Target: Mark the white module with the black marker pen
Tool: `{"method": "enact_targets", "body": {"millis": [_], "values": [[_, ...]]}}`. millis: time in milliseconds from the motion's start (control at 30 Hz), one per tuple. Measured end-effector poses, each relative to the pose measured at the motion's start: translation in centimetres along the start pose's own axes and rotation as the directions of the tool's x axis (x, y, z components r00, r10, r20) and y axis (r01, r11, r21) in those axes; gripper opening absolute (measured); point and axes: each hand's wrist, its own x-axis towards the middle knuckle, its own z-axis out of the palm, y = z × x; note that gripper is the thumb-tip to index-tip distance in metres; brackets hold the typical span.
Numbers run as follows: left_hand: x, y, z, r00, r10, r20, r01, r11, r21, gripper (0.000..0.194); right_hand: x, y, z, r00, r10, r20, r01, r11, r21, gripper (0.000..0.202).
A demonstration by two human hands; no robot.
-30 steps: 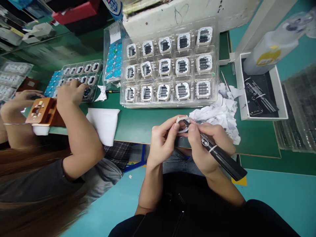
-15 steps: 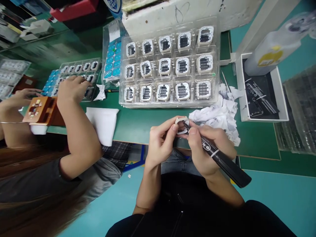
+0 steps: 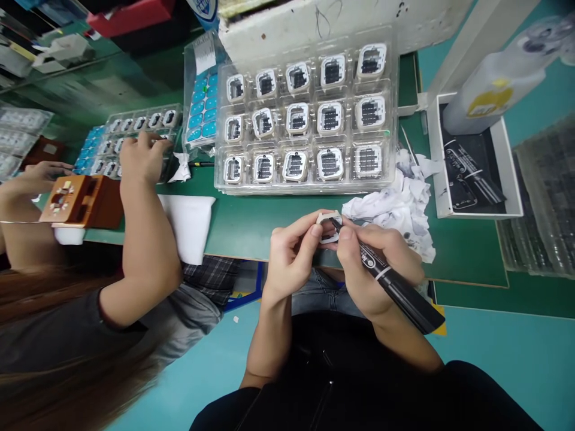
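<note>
Since the earlier frames, both hands had drifted slightly up and left, and the co-worker's hand [image 3: 142,157] had slid further along the far tray.

Head view: the left hand [image 3: 291,257] pinched a small white square plastic frame [image 3: 327,226] between thumb and fingertips, holding it just over the near edge of the green desk [image 3: 251,221]. The right hand [image 3: 375,263] was closed around a black marker pen [image 3: 390,281], whose long axis ran from the lower right up to the left, its tip touching the frame from the right. Just beyond the frame lay crumpled white paper [image 3: 395,206]; further back, near the desk's far edge, stood a clear plastic tray of white frames [image 3: 305,179]. A white open box [image 3: 431,155] sat toward the right edge. Between hands and tray the desk offered room.
</note>
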Motion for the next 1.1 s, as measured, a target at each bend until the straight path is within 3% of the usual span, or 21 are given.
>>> {"method": "enact_targets", "body": {"millis": [167,433,1100], "values": [[0.05,0.02,-0.01,1.000,-0.022,0.002,0.022,1.000,-0.022,0.031,-0.10,0.04,-0.01,1.000,-0.011,0.013,0.011,1.000,0.014,0.010],[0.24,-0.84,-0.32,0.976,-0.208,0.059,0.215,0.959,-0.184,0.042,-0.50,0.64,-0.15,0.998,-0.069,0.003,0.068,0.994,0.085,0.018],[0.23,0.05,-0.19,0.999,-0.044,0.025,0.044,0.999,-0.018,0.033,-0.15,0.20,-0.16,0.999,-0.040,0.034,0.040,0.999,-0.015,0.016]]}}
